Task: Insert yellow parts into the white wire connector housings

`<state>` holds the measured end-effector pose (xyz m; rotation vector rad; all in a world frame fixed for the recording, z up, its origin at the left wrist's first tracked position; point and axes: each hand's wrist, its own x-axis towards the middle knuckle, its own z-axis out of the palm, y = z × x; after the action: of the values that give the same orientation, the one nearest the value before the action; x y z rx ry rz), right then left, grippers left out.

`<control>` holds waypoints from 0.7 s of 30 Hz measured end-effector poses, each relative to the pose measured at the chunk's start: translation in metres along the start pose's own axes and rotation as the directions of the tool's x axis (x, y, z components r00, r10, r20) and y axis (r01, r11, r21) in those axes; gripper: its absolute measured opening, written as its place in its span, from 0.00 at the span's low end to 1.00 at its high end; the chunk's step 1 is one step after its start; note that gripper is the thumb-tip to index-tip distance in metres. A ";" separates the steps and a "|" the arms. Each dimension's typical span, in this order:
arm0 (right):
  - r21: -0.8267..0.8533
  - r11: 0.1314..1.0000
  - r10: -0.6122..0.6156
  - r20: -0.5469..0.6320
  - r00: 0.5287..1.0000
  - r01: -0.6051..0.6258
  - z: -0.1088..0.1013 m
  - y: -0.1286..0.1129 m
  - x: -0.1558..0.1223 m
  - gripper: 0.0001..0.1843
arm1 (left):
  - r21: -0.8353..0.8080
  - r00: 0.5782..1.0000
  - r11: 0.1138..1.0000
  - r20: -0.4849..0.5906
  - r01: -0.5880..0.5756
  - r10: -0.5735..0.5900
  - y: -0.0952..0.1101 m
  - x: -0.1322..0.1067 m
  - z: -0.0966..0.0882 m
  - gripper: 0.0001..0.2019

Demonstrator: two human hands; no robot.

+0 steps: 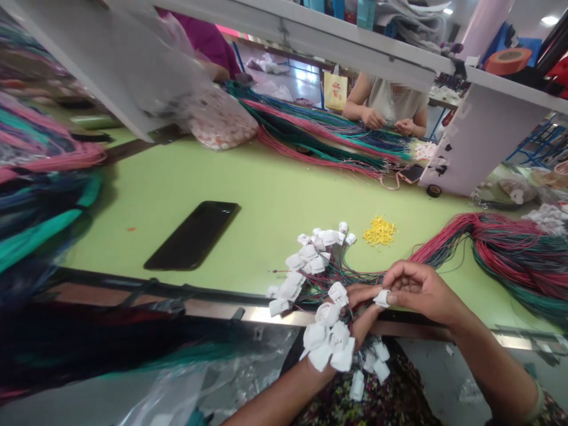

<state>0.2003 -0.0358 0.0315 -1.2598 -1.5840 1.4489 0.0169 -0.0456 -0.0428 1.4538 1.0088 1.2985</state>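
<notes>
- The person's left hand (361, 313), just past the near edge of the worktop, is closed around a bunch of thin red, green and dark wires (341, 284).
- The right hand (421, 290), just beside the left, grips a single white plastic connector (381, 298) between thumb and curled fingers.
- Many more white plastic connectors (326, 337) crowd around the left hand, hanging from the wire ends, and others fan out on the worktop just beyond it.
- A long hank of pink-red and green wires (501, 254) runs from those wires off to the right across the pale green worktop (275, 195).
- A small heap of tiny yellow pieces (379, 231) lies just past the connectors.
- A black smartphone (191, 235) lies face up to the left, well apart from the hands.
- A blurred mass of pink, teal and dark wires (39, 195) fills the near left side.
- On the far side, a seated co-worker's hands (386, 120) work at the end of another long pink and green wire bundle (319, 133).
- A white shelf (284, 29) crosses above the worktop, holding folded items and bags.
</notes>
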 end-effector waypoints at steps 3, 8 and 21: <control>0.025 0.999 -0.024 0.022 0.999 0.023 -0.001 0.005 0.000 0.09 | -0.018 0.994 0.995 0.050 0.096 -0.095 0.008 0.000 -0.001 0.08; -0.270 0.909 -0.323 0.024 0.946 0.317 0.000 -0.003 -0.007 0.12 | -0.094 0.983 0.984 0.118 0.150 -0.138 0.019 0.004 -0.005 0.10; -0.616 0.677 -0.194 0.380 0.905 0.403 0.012 0.034 -0.064 0.03 | -0.056 0.865 0.983 0.486 0.174 -0.125 0.030 0.017 -0.025 0.20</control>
<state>0.2180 -0.1020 0.0053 -1.0898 -2.5504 0.8583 -0.0055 -0.0342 -0.0084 1.4890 0.6958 0.7993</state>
